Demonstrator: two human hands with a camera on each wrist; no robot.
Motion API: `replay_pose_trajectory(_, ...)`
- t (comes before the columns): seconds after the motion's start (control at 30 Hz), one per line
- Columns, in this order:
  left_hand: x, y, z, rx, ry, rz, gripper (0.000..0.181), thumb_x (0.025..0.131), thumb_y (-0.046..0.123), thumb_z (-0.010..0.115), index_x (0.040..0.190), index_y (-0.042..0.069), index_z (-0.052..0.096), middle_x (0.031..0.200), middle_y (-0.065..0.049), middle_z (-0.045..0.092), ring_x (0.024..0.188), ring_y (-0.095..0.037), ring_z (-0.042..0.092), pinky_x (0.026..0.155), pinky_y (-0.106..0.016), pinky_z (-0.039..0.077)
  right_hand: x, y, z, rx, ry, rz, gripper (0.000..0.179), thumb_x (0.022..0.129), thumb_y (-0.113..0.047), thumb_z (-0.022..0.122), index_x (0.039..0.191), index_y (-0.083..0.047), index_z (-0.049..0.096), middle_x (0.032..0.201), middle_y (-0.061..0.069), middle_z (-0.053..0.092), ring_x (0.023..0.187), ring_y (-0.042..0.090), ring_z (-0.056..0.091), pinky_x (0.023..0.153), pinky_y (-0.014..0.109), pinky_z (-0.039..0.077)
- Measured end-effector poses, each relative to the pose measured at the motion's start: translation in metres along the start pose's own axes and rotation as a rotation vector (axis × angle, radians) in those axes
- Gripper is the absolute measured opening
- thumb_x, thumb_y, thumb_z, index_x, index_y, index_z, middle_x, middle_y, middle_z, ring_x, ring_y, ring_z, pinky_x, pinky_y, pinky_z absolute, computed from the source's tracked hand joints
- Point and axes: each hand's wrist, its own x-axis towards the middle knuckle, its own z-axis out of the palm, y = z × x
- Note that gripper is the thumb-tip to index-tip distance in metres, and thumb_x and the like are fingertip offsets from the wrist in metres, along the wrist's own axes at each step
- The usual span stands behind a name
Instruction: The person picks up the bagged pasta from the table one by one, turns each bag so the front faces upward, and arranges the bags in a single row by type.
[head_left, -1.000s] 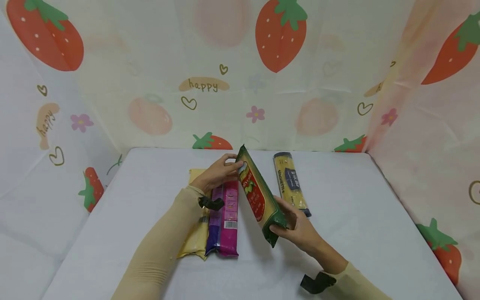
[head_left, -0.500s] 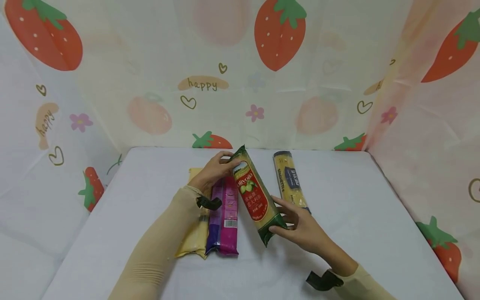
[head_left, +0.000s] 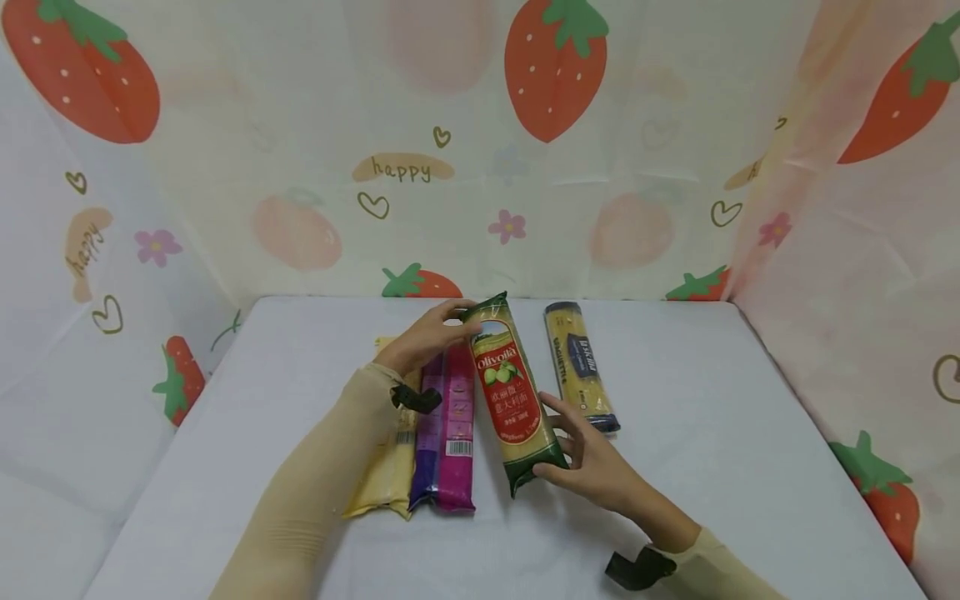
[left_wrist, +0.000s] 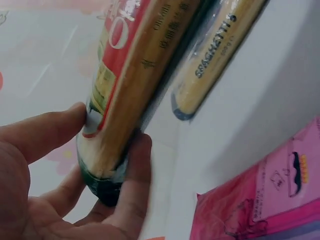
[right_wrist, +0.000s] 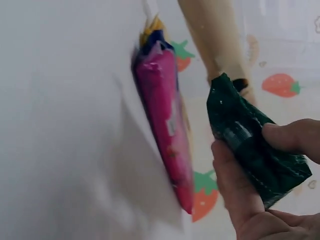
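A green and tan spaghetti packet (head_left: 510, 392) with a red Olivoilà label is held above the table, its label facing the head camera. My left hand (head_left: 429, 337) grips its far end; in the left wrist view the thumb lies on the label side and fingers curl behind. At the near end, my right hand (head_left: 592, 458) pinches the dark green wrapper (right_wrist: 250, 140) between thumb and fingers. Beneath and beside the left forearm lie a pink and purple packet (head_left: 453, 425) and a yellow packet (head_left: 386, 479), partly covered by that arm.
Another spaghetti packet (head_left: 581, 367), yellow with dark blue ends, lies on the white table (head_left: 697, 417) beyond the right hand. A strawberry-print curtain (head_left: 322, 100) encloses the back and sides.
Between both hands the green packet has rotated so its red label now faces the head camera, and it stands less slanted. The other packets have stayed in place.
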Motion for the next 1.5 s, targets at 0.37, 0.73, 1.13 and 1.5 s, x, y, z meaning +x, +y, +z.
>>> replay_pose_trajectory(0.37,0.010,0.004,-0.001,-0.017,-0.101,-0.043,0.062,0.097,0.019,0.069,0.151,0.019,0.039,0.149,-0.014,0.035,0.118,-0.038,0.060,0.102,-0.058,0.046,0.005,0.012,0.007,0.109,0.064,0.013,0.091,0.087,-0.005,0.078,0.159,-0.024,0.025,0.149,0.016,0.038,0.134,0.038,0.046,0.096,0.030,0.053)
replay_pose_trajectory(0.73,0.029,0.005,0.008,0.142,-0.007,0.006,0.063,0.095,0.017,0.071,0.149,0.011,0.040,0.148,-0.020,0.035,0.108,-0.036,0.063,0.099,-0.054,0.050,0.019,0.014,0.006,-0.151,0.165,0.091,0.090,0.083,-0.013,0.084,0.157,-0.023,0.034,0.139,0.015,0.052,0.125,0.033,0.058,0.097,0.036,0.054)
replay_pose_trajectory(1.13,0.048,-0.002,0.012,0.221,0.014,-0.048,0.065,0.097,0.018,0.068,0.152,0.008,0.035,0.152,-0.025,0.030,0.115,-0.037,0.058,0.099,-0.052,0.050,0.038,0.018,0.006,-0.244,0.256,0.157,0.084,0.082,-0.014,0.085,0.153,-0.014,0.040,0.132,0.010,0.059,0.117,0.027,0.063,0.098,0.041,0.053)
replay_pose_trajectory(1.5,0.069,-0.015,0.013,0.253,0.046,-0.096,0.062,0.098,0.017,0.066,0.152,0.009,0.037,0.155,-0.024,0.030,0.124,-0.037,0.054,0.093,-0.043,0.055,0.052,0.024,0.005,-0.275,0.262,0.194,0.084,0.084,-0.017,0.084,0.154,-0.013,0.039,0.132,0.011,0.060,0.116,0.028,0.062,0.095,0.042,0.054)
